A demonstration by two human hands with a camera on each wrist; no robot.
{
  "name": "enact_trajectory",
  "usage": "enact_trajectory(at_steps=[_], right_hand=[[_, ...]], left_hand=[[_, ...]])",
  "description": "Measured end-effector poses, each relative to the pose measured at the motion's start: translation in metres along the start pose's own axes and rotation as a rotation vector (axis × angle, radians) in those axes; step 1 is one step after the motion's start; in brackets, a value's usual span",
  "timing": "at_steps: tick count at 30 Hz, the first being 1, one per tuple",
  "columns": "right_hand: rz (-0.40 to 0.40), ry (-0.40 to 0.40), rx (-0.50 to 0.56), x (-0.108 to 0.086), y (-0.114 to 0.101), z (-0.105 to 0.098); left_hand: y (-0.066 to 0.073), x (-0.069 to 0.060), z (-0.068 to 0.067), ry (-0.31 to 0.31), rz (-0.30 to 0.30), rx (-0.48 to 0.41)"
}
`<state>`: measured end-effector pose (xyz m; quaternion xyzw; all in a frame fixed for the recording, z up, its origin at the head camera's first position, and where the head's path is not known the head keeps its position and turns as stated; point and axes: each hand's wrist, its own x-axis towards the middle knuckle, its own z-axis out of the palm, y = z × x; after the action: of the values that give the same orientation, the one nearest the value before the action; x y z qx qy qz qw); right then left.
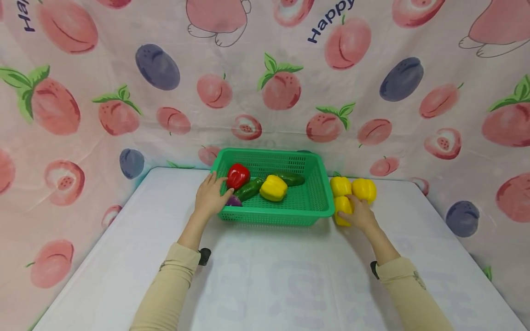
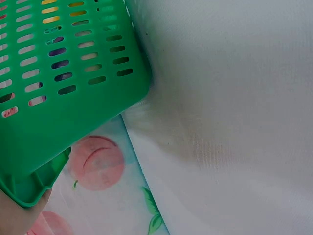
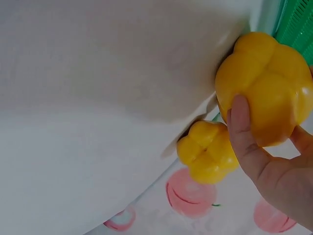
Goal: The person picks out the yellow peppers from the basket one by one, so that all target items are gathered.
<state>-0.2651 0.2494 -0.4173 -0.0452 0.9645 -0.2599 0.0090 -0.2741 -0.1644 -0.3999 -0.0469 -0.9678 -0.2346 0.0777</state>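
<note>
In the head view a green plastic basket (image 1: 269, 211) stands at the back of the white table. My left hand (image 1: 208, 195) holds its left rim; only a bit of that hand (image 2: 19, 215) shows below the rim in the left wrist view. Just right of the basket my right hand (image 1: 359, 213) grips the nearest yellow bell pepper (image 1: 342, 210). In the right wrist view the fingers and thumb lie around this pepper (image 3: 266, 83), close to the table. Two more yellow bell peppers stand behind it, one at the left (image 1: 340, 185) and one at the right (image 1: 365, 189).
Inside the basket lie a red bell pepper (image 1: 238, 175), a yellow bell pepper (image 1: 273, 188), two dark green cucumber-like vegetables, one at the left (image 1: 250, 189) and one at the back (image 1: 291, 178), and a partly hidden purple vegetable (image 1: 234, 201). A fruit-print cloth (image 1: 265, 124) hangs behind the table.
</note>
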Motion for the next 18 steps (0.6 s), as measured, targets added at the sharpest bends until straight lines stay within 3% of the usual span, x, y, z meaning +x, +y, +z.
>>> enact_trajectory(at_steps=[5,18], right_hand=[[-0.044,-0.033,0.006,0.002,0.0029,-0.0035],[0.02,-0.15,0.089,0.0063,0.0059,-0.009]], left_hand=[[0.0005,-0.0008,0.0006,0.0,-0.001,-0.006],[-0.0002,-0.0003,0.0012,0.0,-0.003,-0.007]])
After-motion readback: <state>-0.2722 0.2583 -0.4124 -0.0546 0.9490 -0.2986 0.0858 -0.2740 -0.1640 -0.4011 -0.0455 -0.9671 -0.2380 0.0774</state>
